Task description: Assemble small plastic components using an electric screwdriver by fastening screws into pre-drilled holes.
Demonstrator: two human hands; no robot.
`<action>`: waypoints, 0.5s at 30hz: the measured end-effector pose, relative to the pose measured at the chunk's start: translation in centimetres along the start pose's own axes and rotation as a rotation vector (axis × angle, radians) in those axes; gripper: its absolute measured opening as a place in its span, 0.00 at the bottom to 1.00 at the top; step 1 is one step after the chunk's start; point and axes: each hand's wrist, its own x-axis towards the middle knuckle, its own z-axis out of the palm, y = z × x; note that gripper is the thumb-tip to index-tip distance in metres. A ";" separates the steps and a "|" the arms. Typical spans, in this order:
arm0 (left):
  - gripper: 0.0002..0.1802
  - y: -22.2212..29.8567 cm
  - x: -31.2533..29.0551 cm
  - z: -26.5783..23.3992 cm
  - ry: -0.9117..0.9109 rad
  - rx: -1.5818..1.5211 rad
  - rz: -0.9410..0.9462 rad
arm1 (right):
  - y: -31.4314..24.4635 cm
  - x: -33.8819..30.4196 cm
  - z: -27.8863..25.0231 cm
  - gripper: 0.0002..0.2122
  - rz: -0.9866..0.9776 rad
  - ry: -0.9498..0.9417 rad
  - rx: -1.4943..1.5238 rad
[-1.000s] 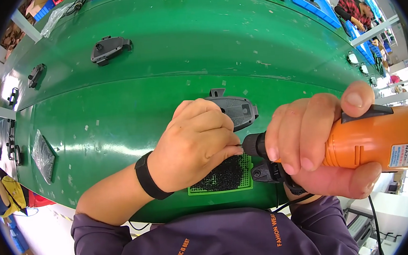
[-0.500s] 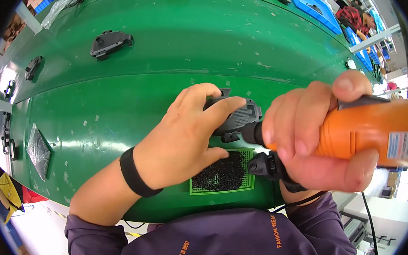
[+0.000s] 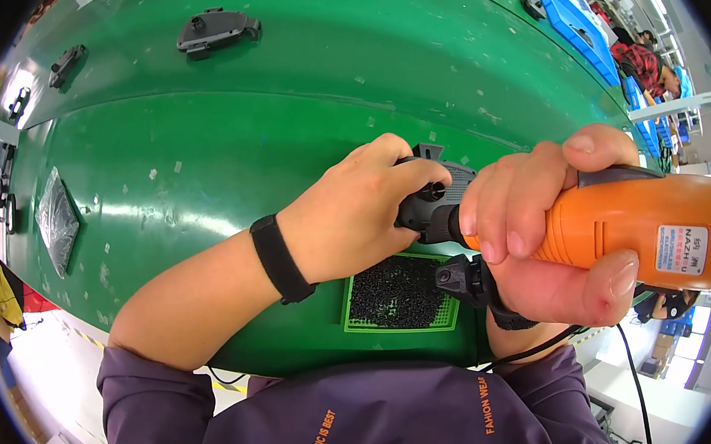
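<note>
My left hand (image 3: 354,201) is closed on the left end of a dark grey plastic housing (image 3: 462,178), thumb on the near side and fingers on the far side. An orange electric screwdriver (image 3: 635,221) lies across my right hand (image 3: 530,216), whose fingers wrap its body. Its dark nose meets the near side of the housing, close to my left fingertips; the bit's tip is hidden. Just nearer to me stands a bright green mesh tray (image 3: 399,330) with many small black screws (image 3: 390,290) spread in it.
Similar housings lie on the green table at the far side (image 3: 217,31) and far left (image 3: 68,65). A clear plastic bag (image 3: 56,222) rests at the left. Blue trays (image 3: 578,25) line the far right, near another person (image 3: 644,66). A black cord (image 3: 634,367) hangs at my right.
My left hand has shifted right and closed more tightly on the housing's end. The screwdriver stays at the housing. The whole view has swung a little.
</note>
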 end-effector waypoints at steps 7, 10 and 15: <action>0.28 0.4 -0.3 -0.8 -0.010 -0.044 -0.051 | 0.7 0.2 0.9 0.35 0.026 -0.024 -0.035; 0.28 -0.1 -0.8 -1.0 0.009 -0.037 -0.009 | 1.4 0.2 1.3 0.35 0.009 -0.061 -0.037; 0.29 -0.4 -1.1 -0.9 0.041 0.021 0.017 | 1.5 0.1 1.9 0.31 0.004 -0.063 -0.047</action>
